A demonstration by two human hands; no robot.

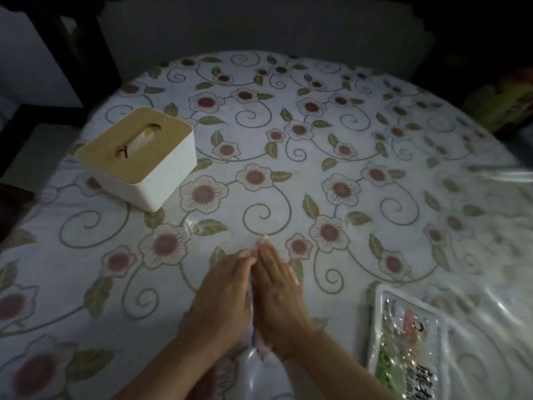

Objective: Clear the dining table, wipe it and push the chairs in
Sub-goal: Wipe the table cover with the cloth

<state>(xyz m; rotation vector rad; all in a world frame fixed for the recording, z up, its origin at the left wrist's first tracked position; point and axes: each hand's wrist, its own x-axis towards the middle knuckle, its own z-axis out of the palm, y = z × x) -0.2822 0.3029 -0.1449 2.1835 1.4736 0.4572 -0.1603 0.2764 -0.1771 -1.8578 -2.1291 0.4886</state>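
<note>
Resting flat on the near-centre of the dining table [317, 174], the left hand [222, 295] and the right hand [278, 290] lie palm down, side by side, their inner edges touching along the fingers. Both hands are spread flat with fingers extended and held together; neither is gripping or pinching anything that can be made out, though something pale shows in the narrow seam between the wrists and cannot be identified. The table is round and covered by a white floral tablecloth [340, 134] printed with pink flowers, green leaves and grey scrolls, under a glossy clear film that reflects light along the right edge. A white tissue box [138, 160] with a tan lid stands on the left part of the table, well apart from the hands, with a tissue showing in the oval slot. A clear plastic packet [409, 345] with green and black print lies flat near the front right edge, beside the right forearm but not touching it. The room beyond the table is dark; yellow-green items [501, 105] at the far right are too dim to identify.
</note>
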